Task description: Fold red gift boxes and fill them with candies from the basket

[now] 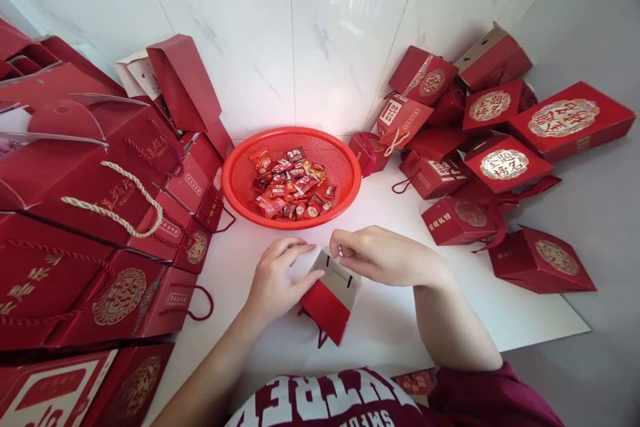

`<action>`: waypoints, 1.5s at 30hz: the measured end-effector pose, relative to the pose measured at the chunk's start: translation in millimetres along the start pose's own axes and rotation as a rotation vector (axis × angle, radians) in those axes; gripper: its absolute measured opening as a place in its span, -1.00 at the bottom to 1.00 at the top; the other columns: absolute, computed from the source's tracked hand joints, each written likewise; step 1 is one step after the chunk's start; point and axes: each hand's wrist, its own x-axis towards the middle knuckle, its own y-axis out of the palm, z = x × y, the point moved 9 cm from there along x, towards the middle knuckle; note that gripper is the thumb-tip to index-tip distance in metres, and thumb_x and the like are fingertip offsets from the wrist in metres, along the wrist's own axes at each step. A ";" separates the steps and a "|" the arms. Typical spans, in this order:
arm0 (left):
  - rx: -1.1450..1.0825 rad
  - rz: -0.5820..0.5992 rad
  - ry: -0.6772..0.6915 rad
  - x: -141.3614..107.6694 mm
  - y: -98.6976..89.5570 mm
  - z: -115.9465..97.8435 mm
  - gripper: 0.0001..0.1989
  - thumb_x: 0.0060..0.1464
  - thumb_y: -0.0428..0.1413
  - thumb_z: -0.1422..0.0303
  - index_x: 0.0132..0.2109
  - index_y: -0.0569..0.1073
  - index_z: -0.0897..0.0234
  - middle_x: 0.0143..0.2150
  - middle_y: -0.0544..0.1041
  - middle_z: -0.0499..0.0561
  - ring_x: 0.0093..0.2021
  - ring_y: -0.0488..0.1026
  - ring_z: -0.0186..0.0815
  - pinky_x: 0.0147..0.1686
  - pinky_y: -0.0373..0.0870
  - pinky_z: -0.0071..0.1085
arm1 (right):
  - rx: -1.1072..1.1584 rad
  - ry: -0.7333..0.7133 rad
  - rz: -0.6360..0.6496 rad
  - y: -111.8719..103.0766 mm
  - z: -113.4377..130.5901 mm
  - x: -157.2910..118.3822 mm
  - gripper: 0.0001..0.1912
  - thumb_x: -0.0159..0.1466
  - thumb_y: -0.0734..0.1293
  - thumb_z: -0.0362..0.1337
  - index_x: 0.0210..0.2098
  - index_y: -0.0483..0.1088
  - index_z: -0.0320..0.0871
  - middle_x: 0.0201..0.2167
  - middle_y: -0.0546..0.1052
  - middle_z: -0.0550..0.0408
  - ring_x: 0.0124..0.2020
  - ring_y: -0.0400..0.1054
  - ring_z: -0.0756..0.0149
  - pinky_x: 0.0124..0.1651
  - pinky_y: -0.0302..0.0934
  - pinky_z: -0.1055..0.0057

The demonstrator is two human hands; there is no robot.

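Observation:
A small red gift box with a pale inner flap stands tilted on the white tabletop in front of me. Two dark slots show in the flap, and a dark red cord handle hangs at its near side. My left hand grips the box from the left, its thumb on the flap's edge and its fingers behind. Over the right side of the flap, my right hand has its fingers curled into a pinch. What those fingertips hold, if anything, is hidden.
A red plastic basket of small wrapped sweets stands just beyond my hands. Red gift bags and boxes are stacked on the left. More red boxes are piled on the right. A white tiled wall rises behind.

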 end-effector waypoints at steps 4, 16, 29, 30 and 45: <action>0.061 0.092 -0.068 1.3 -1.7 14.8 -0.56 0.06 0.28 0.13 0.08 0.56 0.14 -0.06 0.49 0.06 -0.03 0.46 -0.18 0.02 0.41 -0.29 | 0.063 -0.002 -0.033 -2.9 -8.7 6.9 -0.88 0.32 0.23 -0.46 -0.26 0.34 -0.12 -0.49 0.41 0.26 -0.50 0.24 0.46 -0.35 0.09 0.51; -0.153 0.327 -0.310 -5.4 14.4 32.7 -0.65 0.21 0.02 0.22 -0.28 0.64 0.33 -0.62 0.20 -0.16 -0.56 0.09 -0.44 -0.55 0.00 -0.51 | -0.287 0.263 0.124 25.6 -49.4 23.3 -0.39 0.44 0.08 0.12 -0.52 0.37 -0.15 -0.50 0.51 0.00 -0.44 0.37 0.23 -0.41 0.00 0.34; 0.000 0.133 -0.243 -0.5 -4.5 29.9 -0.59 0.02 0.02 0.47 0.06 0.34 0.23 -0.61 0.22 -0.28 -0.58 0.22 -0.41 -0.47 0.18 -0.54 | -0.256 0.100 -0.349 -5.2 -13.8 22.6 -0.86 0.29 0.35 -0.40 -0.19 0.30 -0.13 -0.21 0.44 0.05 -0.27 0.34 0.28 -0.29 0.14 0.40; 0.000 0.133 -0.227 -0.7 -3.8 27.5 -0.53 0.00 0.02 0.49 0.11 0.30 0.24 -0.61 0.19 -0.29 -0.58 0.21 -0.41 -0.46 0.17 -0.54 | -0.237 0.060 -0.360 -6.3 -9.6 21.8 -0.90 0.31 0.32 -0.43 -0.23 0.31 -0.13 -0.23 0.44 0.06 -0.28 0.33 0.29 -0.27 0.14 0.41; -0.031 0.235 -0.234 -6.4 12.9 18.6 -0.75 0.11 0.03 0.40 -0.15 0.59 0.20 -0.59 0.18 -0.21 -0.57 0.16 -0.45 -0.49 0.11 -0.53 | -0.329 0.056 0.142 44.8 -16.8 33.5 -0.71 0.28 0.29 -0.40 -0.55 0.52 -0.17 -0.58 0.52 0.03 -0.51 0.35 0.30 -0.42 -0.03 0.36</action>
